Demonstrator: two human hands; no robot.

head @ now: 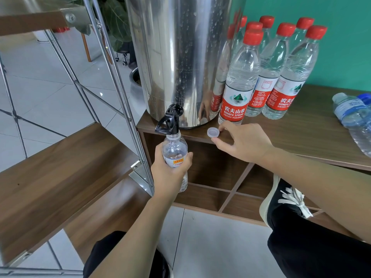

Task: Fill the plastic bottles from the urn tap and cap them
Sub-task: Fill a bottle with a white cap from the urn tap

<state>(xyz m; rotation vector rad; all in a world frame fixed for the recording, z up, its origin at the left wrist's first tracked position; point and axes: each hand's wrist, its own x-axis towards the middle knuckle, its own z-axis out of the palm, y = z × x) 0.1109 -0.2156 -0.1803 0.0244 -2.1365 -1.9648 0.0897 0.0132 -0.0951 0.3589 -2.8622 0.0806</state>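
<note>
Far left: a wood-grain shelf [60, 169] on a chrome tube frame [112, 63], glossy pale floor tiles [40, 87] behind. Your left hand [170, 173] wraps a small clear ribbed plastic bottle [175, 155] around its label, fingers curled round the body, thumb on the right side. The bottle is upright and uncapped, its neck right under the black plastic tap [169, 122]; whether mouth and spout touch is unclear. The tap juts from the base of the tall polished steel urn [180, 57], a smooth cylinder beaded with droplets, standing at the left end of the brown laminate cabinet top [311, 133]. Just right of the tap, a round translucent white cap [213, 132] lies open side up near the cabinet edge. Your right hand [243, 143] hovers at it, thumb and forefinger spread either side of the cap, loosely open, nothing gripped. Behind it, red-capped bottles [239, 81] with red-and-white labels stand clustered, touching the urn's right side. Far right, crinkled clear bottles with pale labels [351, 115] lie on their sides.
</note>
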